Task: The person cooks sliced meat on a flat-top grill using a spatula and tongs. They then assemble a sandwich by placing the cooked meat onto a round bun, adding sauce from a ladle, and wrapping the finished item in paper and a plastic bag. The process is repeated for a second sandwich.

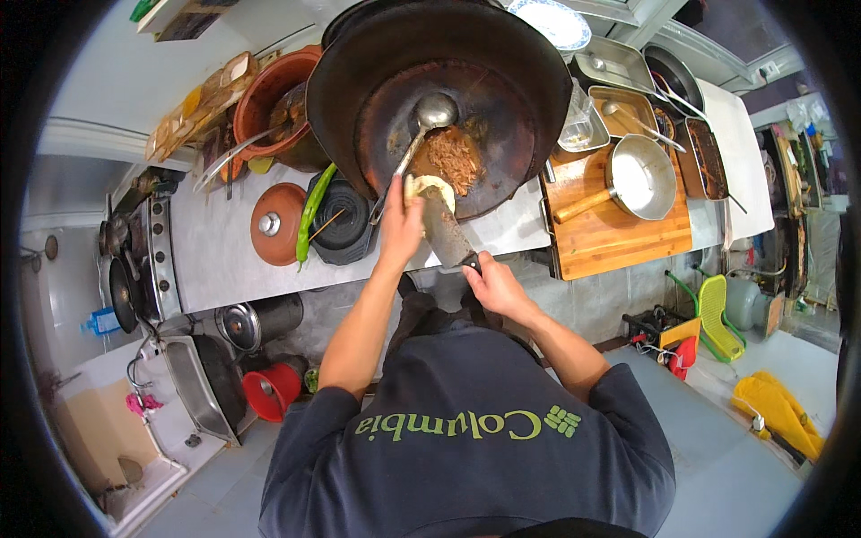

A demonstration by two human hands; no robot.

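Note:
My right hand (496, 286) grips the black handle of a cleaver (444, 232), its broad blade pointing up and left. At the blade's far end, my left hand (403, 225) is closed around a pale flatbread or bun (434, 185), partly hidden by the blade and my fingers. Both hands are at the near rim of a large dark wok (383, 74). Inside the wok lies a heap of shredded brown meat (456, 158) in some liquid. A metal ladle (436, 111) rests with its bowl beside the meat; its handle runs down behind my left hand.
Left of the wok are a clay pot (252, 101), a brown lid (274, 239), a green chilli (313, 215) and a black ridged dish (340, 228). On the right a saucepan (642, 178) sits on a wooden board (625, 245), with metal trays (625, 64) behind.

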